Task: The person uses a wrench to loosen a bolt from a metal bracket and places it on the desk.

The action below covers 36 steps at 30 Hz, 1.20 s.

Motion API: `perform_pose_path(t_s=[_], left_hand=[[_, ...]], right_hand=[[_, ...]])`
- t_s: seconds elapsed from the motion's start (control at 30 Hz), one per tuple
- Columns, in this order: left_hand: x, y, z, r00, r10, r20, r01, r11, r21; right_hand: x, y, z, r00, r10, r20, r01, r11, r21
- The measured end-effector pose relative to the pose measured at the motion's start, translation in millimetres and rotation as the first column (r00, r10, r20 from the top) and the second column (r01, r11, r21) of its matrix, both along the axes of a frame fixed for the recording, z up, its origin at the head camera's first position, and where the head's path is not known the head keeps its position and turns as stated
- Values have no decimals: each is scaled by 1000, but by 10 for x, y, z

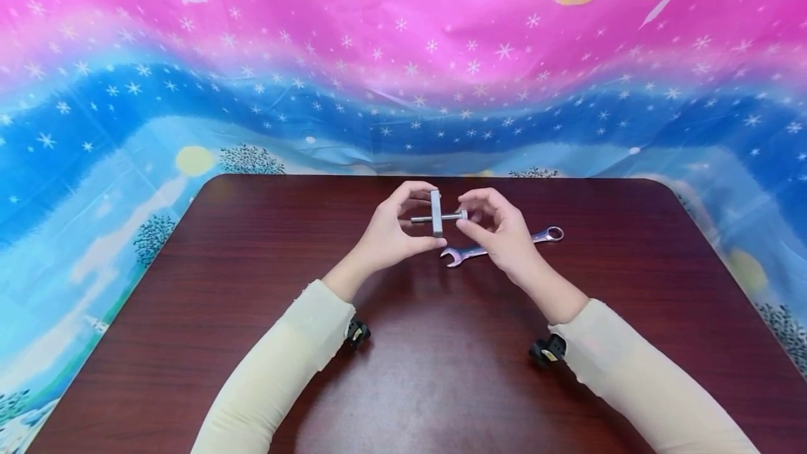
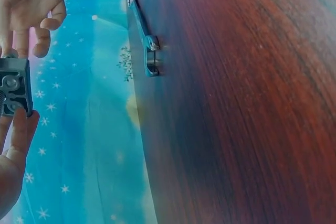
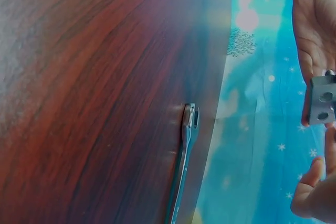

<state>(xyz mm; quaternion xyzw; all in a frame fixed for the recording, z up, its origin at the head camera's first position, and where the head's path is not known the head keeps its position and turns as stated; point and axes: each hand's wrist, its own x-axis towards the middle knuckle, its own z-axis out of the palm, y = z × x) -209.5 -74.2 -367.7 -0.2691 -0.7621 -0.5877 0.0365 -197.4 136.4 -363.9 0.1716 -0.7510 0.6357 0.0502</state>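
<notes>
Above the far part of the table, my left hand (image 1: 386, 231) grips a grey metal block (image 1: 436, 214) by its top and bottom edges, between fingers and thumb. A long bolt (image 1: 419, 219) runs crosswise through the block, its threaded end sticking out on the left. My right hand (image 1: 504, 233) pinches the bolt's head on the right side. Several holes show in the block (image 3: 319, 109) in the right wrist view. Behind and below the right hand, a combination wrench (image 1: 465, 254) lies on the table, its middle partly hidden by that hand.
The dark red-brown wooden table (image 1: 252, 286) extends under both arms. Its far edge meets a pink and blue patterned cloth (image 1: 403, 97) hanging behind. Small black cameras (image 1: 547, 351) are strapped at the wrists.
</notes>
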Motion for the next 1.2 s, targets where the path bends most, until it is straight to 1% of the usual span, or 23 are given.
perform_pose_path(t_s=[0.07, 0.13, 0.27, 0.43, 0.5, 0.63, 0.83, 0.93, 1.1, 1.2], left_hand=[[-4, -9, -4, 1000, 8, 0, -8, 1000, -3], [-4, -12, -3, 1000, 6, 2, -6, 1000, -5], [7, -5, 3, 1000, -9, 6, 9, 1000, -12], [15, 7, 1, 1000, -12, 13, 12, 1000, -12], [18, 11, -3, 1000, -16, 16, 16, 1000, -12], [14, 20, -12, 1000, -20, 14, 21, 1000, -11], [16, 21, -10, 1000, -25, 16, 26, 1000, -14], [9, 15, -9, 1000, -23, 18, 23, 1000, -14], [-1, -3, -7, 1000, 1, 24, 0, 1000, -20], [-1, -10, -3, 1000, -1, 22, 1, 1000, -21]], right_hand=[[4, 17, -2, 1000, 1, -26, -1, 1000, 30], [7, 36, -9, 999, 5, -31, -4, 999, 45], [6, 75, -37, 1000, 22, -13, -22, 999, 46], [5, 97, -59, 996, 82, 29, -83, 996, 29], [4, 97, -59, 995, 93, 47, -95, 995, 24], [-6, 87, -48, 996, 69, 49, -70, 997, 28], [-15, 65, -30, 999, 33, 34, -33, 999, -1], [-14, 75, -21, 1000, 6, 29, -7, 999, 33], [2, 101, -6, 1000, -5, 18, 3, 994, 111], [2, 117, -23, 1000, 0, 21, -3, 994, 107]])
